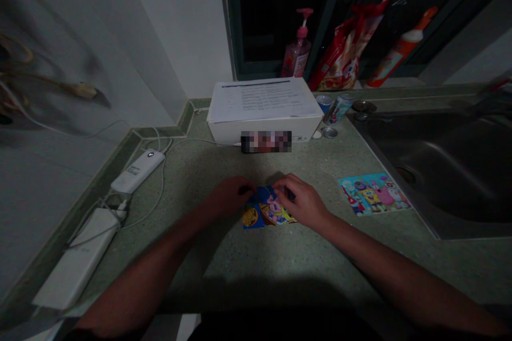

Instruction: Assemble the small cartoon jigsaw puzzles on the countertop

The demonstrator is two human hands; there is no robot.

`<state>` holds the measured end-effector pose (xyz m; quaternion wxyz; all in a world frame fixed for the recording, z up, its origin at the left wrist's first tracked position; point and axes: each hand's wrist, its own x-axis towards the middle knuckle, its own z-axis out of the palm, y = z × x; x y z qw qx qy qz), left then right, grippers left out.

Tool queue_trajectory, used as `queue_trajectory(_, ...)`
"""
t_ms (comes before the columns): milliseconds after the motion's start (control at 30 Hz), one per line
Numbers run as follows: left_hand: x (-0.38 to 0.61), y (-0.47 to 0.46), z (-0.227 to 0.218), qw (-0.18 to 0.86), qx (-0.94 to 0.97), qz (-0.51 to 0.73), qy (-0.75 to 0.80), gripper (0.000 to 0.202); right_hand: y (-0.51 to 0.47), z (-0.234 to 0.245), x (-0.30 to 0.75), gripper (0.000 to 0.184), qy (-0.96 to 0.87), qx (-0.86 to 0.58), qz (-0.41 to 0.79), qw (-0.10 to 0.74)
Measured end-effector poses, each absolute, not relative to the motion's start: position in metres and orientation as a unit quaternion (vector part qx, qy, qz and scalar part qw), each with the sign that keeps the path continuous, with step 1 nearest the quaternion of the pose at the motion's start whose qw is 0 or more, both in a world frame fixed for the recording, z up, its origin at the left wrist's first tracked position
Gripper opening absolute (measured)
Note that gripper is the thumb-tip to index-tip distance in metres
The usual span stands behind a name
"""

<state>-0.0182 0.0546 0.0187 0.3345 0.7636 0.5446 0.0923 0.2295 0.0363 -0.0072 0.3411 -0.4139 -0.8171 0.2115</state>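
Observation:
A blue cartoon picture card (262, 216), with pink and yellow figures, lies on the counter in front of me. At its upper left corner my left hand (234, 194) is closed, thumb and fingertips pinched together near the edge. My right hand (302, 202) has bent fingers on the card's upper right edge and covers part of the print. What sits between the fingertips is too dark and small to make out. A second cartoon card (374, 194), light blue with yellow and pink characters, lies apart to the right, beside the sink.
Behind my hands stands a white box (264, 101) with a printed sheet on top and a blurred-out screen against its front. A white power bank (138, 170), a power strip (80, 258) and cables lie left. Cans (339, 109) stand near the sink (432, 229); a pump bottle (296, 56) stands behind.

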Motion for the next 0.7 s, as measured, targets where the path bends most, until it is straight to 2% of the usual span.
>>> queue_trajectory(700,-0.0155,0.0520,0.0130,0.281,0.798,0.076,0.528,0.024,0.0356,-0.0075,0.2289,0.011,-0.817,-0.411,0.213,0.344)
